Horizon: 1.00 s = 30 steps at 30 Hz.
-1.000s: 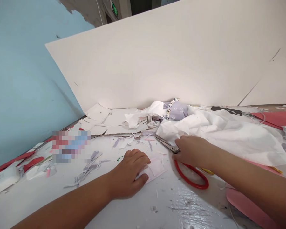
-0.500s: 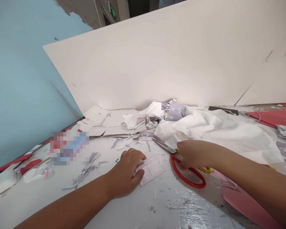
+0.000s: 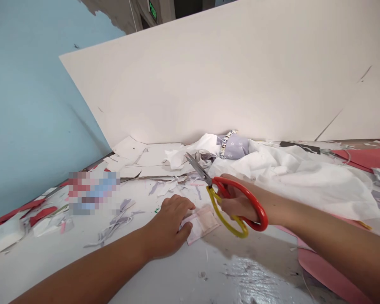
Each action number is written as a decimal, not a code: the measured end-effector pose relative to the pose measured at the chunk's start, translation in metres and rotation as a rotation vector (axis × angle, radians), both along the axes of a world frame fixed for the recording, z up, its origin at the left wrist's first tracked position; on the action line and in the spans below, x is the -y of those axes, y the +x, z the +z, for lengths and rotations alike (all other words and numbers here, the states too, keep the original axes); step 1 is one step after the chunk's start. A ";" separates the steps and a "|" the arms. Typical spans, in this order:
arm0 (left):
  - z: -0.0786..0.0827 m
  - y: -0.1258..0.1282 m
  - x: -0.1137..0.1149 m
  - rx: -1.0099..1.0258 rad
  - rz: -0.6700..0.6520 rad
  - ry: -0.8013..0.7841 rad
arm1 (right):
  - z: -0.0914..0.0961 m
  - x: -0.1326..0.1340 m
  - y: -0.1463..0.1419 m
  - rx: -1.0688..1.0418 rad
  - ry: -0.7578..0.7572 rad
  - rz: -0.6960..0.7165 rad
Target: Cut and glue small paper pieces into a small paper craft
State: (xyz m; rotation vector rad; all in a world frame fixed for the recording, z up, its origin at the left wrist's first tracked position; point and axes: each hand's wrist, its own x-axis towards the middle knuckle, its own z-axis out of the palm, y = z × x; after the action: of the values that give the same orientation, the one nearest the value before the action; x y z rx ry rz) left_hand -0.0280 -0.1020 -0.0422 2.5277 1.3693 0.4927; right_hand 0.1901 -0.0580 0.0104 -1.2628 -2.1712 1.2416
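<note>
My right hand (image 3: 239,202) grips a pair of scissors (image 3: 205,175) with one red and one yellow handle loop. The blades look closed and point up and away to the left, raised above the table. My left hand (image 3: 171,228) lies on the white table, loosely curled, thumb and fingers apart. Its fingertips and thumb touch or lie just over the left edge of a small flat pale pink and white piece (image 3: 202,226); I cannot tell whether it is paper or cloth. The scissor handles hang above and to the right of that piece.
Behind stands a tall white board (image 3: 190,84). Crumpled white cloth (image 3: 304,177) and a lavender flowered bundle (image 3: 236,147) lie before it. Torn cardboard (image 3: 160,158), grey-lilac scraps (image 3: 120,219) and red pieces (image 3: 42,216) litter the left. Pink sheet material (image 3: 326,266) lies under my right forearm.
The scissors were lying on the table with my right hand at them. Now they are lifted and turned in my right hand, farther left. My left hand has stayed put.
</note>
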 end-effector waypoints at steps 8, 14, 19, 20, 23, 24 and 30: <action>0.000 0.002 -0.001 -0.006 0.027 -0.006 | -0.043 -0.004 -0.034 -0.440 -0.236 -0.125; -0.002 0.002 -0.001 0.003 0.043 0.017 | -0.035 -0.003 -0.042 -0.198 -0.109 -0.017; -0.007 0.000 -0.003 0.008 0.034 0.050 | -0.029 -0.004 -0.049 -0.149 -0.082 -0.018; -0.007 -0.001 -0.003 0.009 0.036 0.052 | -0.029 -0.005 -0.051 -0.149 -0.083 -0.015; -0.007 -0.001 -0.004 0.013 0.039 0.042 | -0.030 -0.008 -0.054 -0.145 -0.094 0.003; -0.007 -0.001 -0.004 0.015 0.039 0.036 | -0.031 -0.009 -0.055 -0.144 -0.100 0.010; -0.006 0.001 -0.003 0.015 0.049 0.026 | -0.040 -0.016 -0.057 -0.153 -0.128 -0.012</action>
State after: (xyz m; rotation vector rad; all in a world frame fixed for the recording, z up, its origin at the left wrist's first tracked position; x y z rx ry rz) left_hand -0.0271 -0.0988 -0.0478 2.5107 1.4321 0.5405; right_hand 0.1333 -0.0425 -0.0291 -1.1851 -2.0022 1.4425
